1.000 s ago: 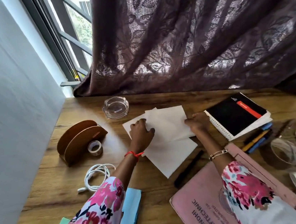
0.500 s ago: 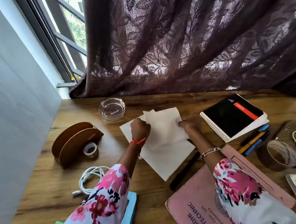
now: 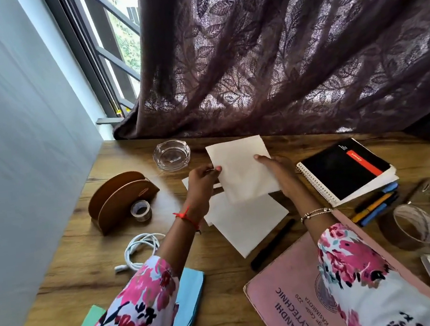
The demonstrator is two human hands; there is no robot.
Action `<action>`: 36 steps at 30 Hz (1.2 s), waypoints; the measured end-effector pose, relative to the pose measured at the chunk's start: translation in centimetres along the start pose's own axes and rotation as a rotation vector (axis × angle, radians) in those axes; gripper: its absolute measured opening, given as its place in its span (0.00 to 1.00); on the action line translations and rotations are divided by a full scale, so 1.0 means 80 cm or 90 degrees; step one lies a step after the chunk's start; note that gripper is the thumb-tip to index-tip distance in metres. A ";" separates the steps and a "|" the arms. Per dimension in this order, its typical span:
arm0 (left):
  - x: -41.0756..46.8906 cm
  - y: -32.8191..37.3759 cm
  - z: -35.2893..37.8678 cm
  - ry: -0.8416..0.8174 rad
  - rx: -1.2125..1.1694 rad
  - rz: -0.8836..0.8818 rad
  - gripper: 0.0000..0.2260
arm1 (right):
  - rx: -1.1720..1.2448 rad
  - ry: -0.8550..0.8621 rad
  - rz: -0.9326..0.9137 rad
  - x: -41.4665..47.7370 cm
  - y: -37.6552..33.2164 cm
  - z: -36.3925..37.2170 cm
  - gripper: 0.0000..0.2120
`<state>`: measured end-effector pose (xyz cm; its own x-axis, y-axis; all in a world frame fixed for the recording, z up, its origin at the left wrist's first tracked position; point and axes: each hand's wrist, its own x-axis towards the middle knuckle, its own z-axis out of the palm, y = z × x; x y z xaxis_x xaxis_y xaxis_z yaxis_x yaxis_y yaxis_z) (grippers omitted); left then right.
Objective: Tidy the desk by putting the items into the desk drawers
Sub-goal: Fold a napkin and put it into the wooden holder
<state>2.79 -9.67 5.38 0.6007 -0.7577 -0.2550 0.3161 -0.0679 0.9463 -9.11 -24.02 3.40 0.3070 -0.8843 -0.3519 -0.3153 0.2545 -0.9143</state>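
Fingers [image 3: 216,168] of the left hand [image 3: 201,189] pinch the left edge of a white sheet [image 3: 242,170], while the right hand [image 3: 278,173] grips its right edge, seemingly thumb on top. It hangs tilted above more loose paper [image 3: 246,224] on the desk [image 3: 84,262], long axis running away from the person, both hands equally near; no drawer is in view.

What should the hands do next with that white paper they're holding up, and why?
Probably lay the lifted white sheet, pinched by the left hand and right hand, onto the sheets still on the desk and square them into one stack. Loose paper is still spread out, and no drawer is in view.
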 end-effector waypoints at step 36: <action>-0.089 -0.061 -0.012 0.169 0.349 -0.134 0.14 | -0.475 -0.072 -0.073 -0.037 0.021 -0.009 0.18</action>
<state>-2.36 -3.32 2.40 0.7502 -0.5099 -0.4209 0.0684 -0.5733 0.8165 -11.21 -21.23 3.05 0.4519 -0.8332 -0.3187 -0.7868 -0.2041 -0.5824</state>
